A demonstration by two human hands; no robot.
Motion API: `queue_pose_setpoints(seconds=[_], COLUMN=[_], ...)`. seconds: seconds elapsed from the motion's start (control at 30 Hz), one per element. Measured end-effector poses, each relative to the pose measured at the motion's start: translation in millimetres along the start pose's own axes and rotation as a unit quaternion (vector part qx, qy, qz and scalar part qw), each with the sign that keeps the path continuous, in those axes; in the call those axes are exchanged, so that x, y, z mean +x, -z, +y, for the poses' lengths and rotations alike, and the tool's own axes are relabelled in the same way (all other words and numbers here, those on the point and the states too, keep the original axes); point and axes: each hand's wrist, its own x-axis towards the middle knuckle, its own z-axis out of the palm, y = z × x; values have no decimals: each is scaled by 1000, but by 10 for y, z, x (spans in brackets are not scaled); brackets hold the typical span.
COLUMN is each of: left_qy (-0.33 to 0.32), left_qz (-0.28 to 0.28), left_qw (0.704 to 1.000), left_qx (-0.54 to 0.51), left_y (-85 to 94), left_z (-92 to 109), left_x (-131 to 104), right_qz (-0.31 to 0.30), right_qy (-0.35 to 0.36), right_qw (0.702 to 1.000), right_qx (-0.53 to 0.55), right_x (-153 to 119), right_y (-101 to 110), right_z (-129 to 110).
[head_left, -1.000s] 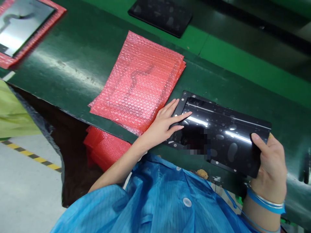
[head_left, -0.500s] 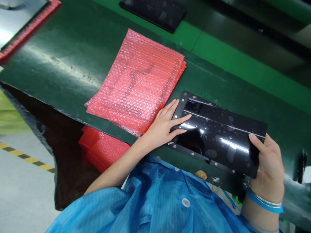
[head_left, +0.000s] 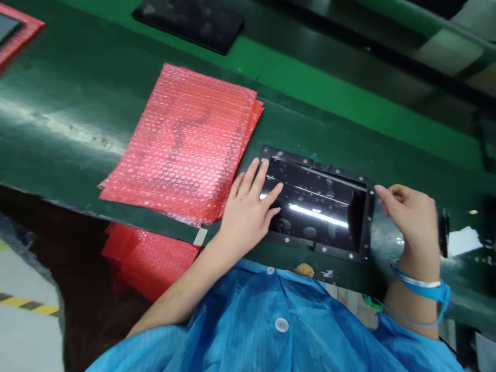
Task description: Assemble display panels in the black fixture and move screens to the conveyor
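Note:
A black display panel point(head_left: 302, 222) with a glossy screen and a dark frame dotted with small round spots lies on the green table. Across its left end, my left hand point(head_left: 248, 206) rests flat with the fingers spread. My right hand point(head_left: 413, 212) is just beyond the panel's right edge, its thumb pointing toward the frame and its other fingers curled in. What those fingers hold, if anything, is hidden. Left of the panel, close to my left hand, is a stack of red bubble-wrap bags point(head_left: 182, 144).
More red bubble wrap point(head_left: 155, 258) sits below the table edge. Another black panel point(head_left: 189, 23) lies at the back. A red-edged item point(head_left: 29, 31) is at far left. White paper point(head_left: 463, 241) and a dark slim object point(head_left: 445, 232) lie at right.
My right hand has let go of the panel's right end, and its fingers have curled. The panel now lies flat. My left hand has spread wider on it. The whole view has shifted.

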Motion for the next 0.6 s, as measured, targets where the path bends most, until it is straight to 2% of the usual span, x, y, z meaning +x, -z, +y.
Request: queue_pose_setpoints(seconds=[0.07, 0.17, 0.27, 0.43, 0.6], left_qy=[-83, -232, -282, -287, -305], left_qz=[-27, -108, -146, -135, -142], left_qw=[996, 965, 948, 948, 941], left_qx=[-15, -47, -29, -1, -17], left_y=[-107, -347, -542, -599, -517], left_z=[290, 723, 980, 1033, 939], left_x=[54, 124, 153, 148, 290], right_qz=[-34, -64, -57, -32, -18], right_qy=[-18, -27, -16, 6, 9], right_qw=[998, 996, 998, 998, 1000], right_qx=[58, 63, 3, -52, 2], right_x=[93, 217, 288, 328, 310], right_y=[-43, -98, -138, -207, -236], right_z=[47, 51, 1, -43, -18])
